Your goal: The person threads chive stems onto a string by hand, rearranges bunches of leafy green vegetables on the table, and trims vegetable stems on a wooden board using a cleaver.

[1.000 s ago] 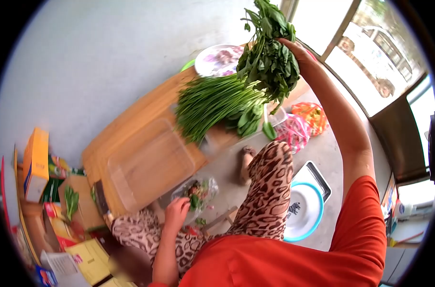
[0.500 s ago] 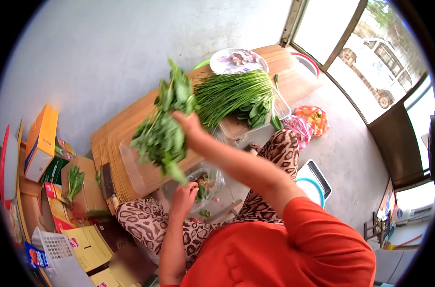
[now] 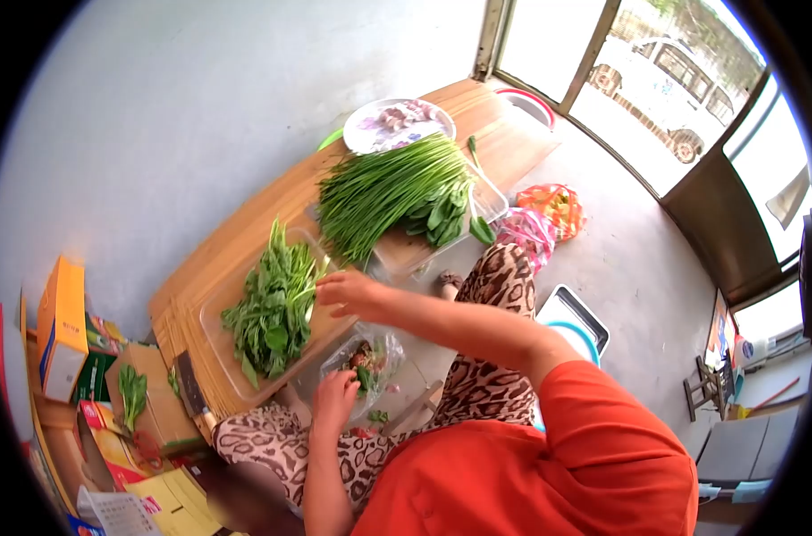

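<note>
A bunch of leafy greens (image 3: pixel 272 313) lies in a clear plastic tray (image 3: pixel 211 317) on the wooden table. My right hand (image 3: pixel 341 293) is beside its stems, fingers apart and holding nothing. My left hand (image 3: pixel 336 397) is lower down, at the edge of a clear plastic bag (image 3: pixel 390 350) with scraps in it. Its fingers are pinched together by a bit of green leaf, and what they hold is not clear. A big heap of long green chives (image 3: pixel 392 188), with broader leaves (image 3: pixel 441 214) beside it, fills a second clear tray (image 3: pixel 488 198).
On the wooden table (image 3: pixel 218 241) are a plate (image 3: pixel 361 134) with pale pieces of meat and a cleaver (image 3: pixel 191 384) at the near left end. Cardboard boxes (image 3: pixel 62 330) stand left. Plastic bags (image 3: pixel 549 214) and a tray (image 3: pixel 593 313) sit on the floor.
My right hand has lowered the leafy greens into the clear tray, let go of them and drawn back to the right. My left hand stays by the plastic bag. The view has shifted.
</note>
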Action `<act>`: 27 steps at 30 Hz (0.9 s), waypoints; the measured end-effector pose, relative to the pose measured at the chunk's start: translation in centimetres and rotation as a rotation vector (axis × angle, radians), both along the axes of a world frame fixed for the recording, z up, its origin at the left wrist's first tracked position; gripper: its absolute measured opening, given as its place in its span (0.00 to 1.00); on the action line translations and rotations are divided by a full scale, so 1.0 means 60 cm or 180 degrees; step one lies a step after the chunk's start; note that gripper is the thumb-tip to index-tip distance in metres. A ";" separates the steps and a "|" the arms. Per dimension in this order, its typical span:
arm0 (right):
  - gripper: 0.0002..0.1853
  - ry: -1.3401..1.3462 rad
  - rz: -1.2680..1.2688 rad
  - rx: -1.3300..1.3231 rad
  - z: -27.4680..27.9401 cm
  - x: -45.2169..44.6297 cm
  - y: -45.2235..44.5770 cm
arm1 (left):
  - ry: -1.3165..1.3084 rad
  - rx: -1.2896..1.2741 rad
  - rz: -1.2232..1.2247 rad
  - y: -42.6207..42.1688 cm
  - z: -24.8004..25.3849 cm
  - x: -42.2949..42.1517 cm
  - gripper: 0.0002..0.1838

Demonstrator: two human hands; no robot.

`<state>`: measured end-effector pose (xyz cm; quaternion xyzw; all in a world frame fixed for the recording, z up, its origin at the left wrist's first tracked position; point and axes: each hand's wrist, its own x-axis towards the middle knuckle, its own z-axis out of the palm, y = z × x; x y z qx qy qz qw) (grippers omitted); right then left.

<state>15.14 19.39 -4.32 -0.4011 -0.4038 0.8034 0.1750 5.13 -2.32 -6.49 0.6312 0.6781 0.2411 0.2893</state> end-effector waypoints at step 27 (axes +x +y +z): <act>0.19 -0.4085 -0.0880 0.1886 -0.157 0.529 0.608 | 0.0104 -0.0754 0.0407 0.052 -0.029 0.016 0.09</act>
